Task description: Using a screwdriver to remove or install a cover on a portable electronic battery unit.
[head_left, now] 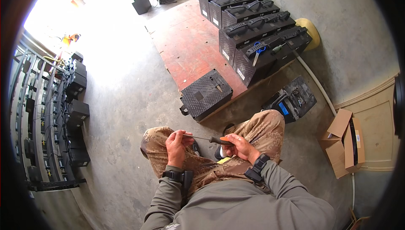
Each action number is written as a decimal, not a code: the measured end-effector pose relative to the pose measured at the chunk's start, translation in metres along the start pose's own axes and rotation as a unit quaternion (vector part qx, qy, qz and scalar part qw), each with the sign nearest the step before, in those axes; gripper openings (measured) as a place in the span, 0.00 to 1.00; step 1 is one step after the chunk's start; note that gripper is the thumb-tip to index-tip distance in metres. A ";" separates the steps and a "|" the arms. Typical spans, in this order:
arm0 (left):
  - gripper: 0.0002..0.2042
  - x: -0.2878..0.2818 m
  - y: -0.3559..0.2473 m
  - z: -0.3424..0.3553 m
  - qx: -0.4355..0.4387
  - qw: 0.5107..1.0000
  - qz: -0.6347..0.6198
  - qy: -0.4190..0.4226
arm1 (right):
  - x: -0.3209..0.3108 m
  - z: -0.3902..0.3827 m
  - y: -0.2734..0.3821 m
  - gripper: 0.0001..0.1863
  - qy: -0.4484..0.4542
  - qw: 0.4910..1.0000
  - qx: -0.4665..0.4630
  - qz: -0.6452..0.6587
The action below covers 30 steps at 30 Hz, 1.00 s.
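A screwdriver [218,141] with a black and orange handle lies level across my lap, its thin metal shaft toward the left. My right hand [241,147] is wrapped round the handle. At the tip of the shaft, my left hand [176,149] is closed with the fingers pinched together; whether they also hold a small part is hidden. Beyond my knees, a black textured box [206,93] rests on the near end of the red board, with a small tool [217,85] on top.
Black boxes with handles [257,23] stand in rows along the red board [190,44]; blue scissors [258,52] lie on the nearest. A black case [291,99] with loose parts sits right of my knee. An open carton [344,145] is by the wall, a metal rack [46,124] at left.
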<state>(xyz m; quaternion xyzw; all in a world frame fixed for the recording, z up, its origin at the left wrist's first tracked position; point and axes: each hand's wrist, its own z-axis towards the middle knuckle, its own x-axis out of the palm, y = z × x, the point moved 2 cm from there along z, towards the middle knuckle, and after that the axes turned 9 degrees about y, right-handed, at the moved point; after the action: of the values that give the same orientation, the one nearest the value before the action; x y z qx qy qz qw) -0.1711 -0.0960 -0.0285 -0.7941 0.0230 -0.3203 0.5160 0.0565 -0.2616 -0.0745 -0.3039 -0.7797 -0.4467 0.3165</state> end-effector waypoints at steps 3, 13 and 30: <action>0.12 -0.003 0.001 0.000 0.002 1.000 0.001 0.001 | 0.002 0.000 0.001 0.17 0.005 1.000 0.004 -0.002; 0.13 -0.001 0.001 -0.001 -0.013 1.000 0.025 -0.001 | 0.011 0.000 0.003 0.20 -0.043 0.996 -0.022 -0.068; 0.13 0.001 -0.002 -0.003 -0.013 1.000 0.004 0.000 | 0.015 -0.002 0.007 0.15 -0.030 1.000 0.004 0.000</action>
<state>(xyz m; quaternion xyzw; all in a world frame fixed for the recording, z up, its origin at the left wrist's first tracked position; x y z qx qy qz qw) -0.1728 -0.0977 -0.0261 -0.8006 0.0305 -0.3180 0.5070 0.0534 -0.2578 -0.0583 -0.3156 -0.7909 -0.4341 0.2940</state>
